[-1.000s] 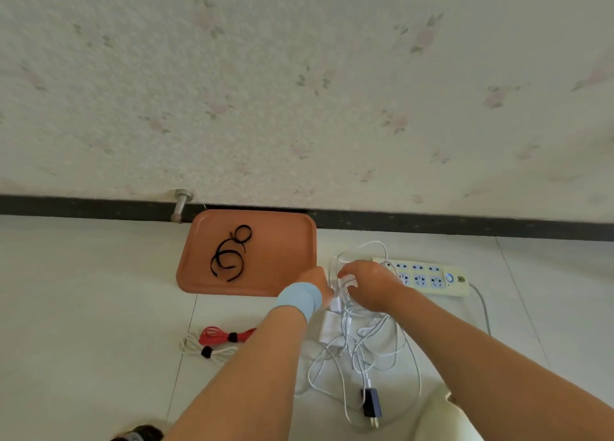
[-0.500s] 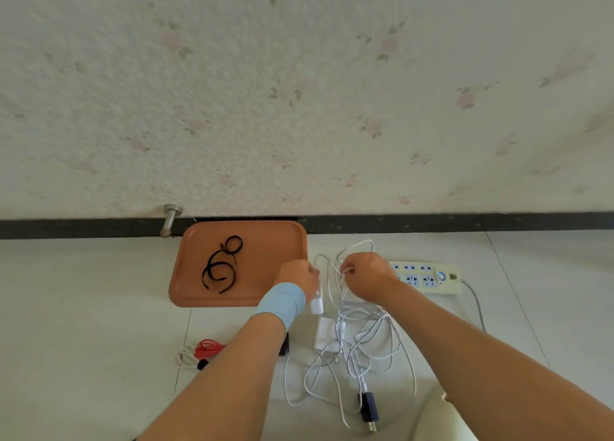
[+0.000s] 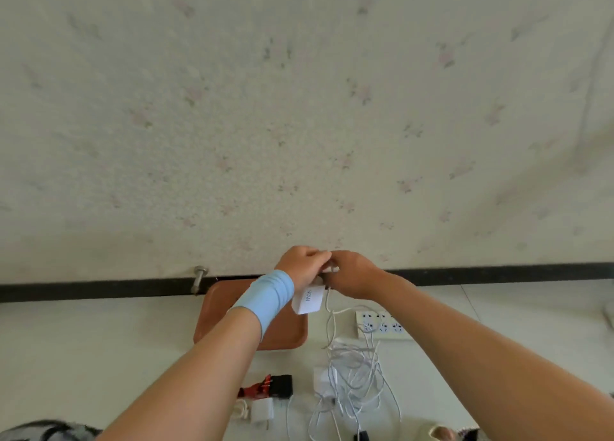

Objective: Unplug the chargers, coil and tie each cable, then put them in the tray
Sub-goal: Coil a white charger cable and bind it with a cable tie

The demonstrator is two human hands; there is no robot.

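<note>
Left hand (image 3: 304,264) grip clenched on white charger (image 3: 309,298) — printed 65W, right hand (image 3: 352,274) grip pinching its white cable (image 3: 328,302), above tray (image 3: 212,307)

The wall (image 3: 299,108) is cream and grainy, scattered with faint pink blossoms and grey-green leaves. A black skirting strip (image 3: 99,289) edges its foot, with a silver door stop (image 3: 199,276) on the left. The floor (image 3: 83,357) is pale off-white tile with thin grey joints. The tray (image 3: 212,321) is terracotta orange and the wristband (image 3: 265,296) light blue. The raised charger block (image 3: 309,299) is white with grey lettering, and the tangled cables (image 3: 355,367) are white. The power strip (image 3: 382,326) on the right is cream with bluish sockets. Nearer lie a black adapter (image 3: 281,384), a red cable (image 3: 254,390) and a small white plug (image 3: 262,410).
</note>
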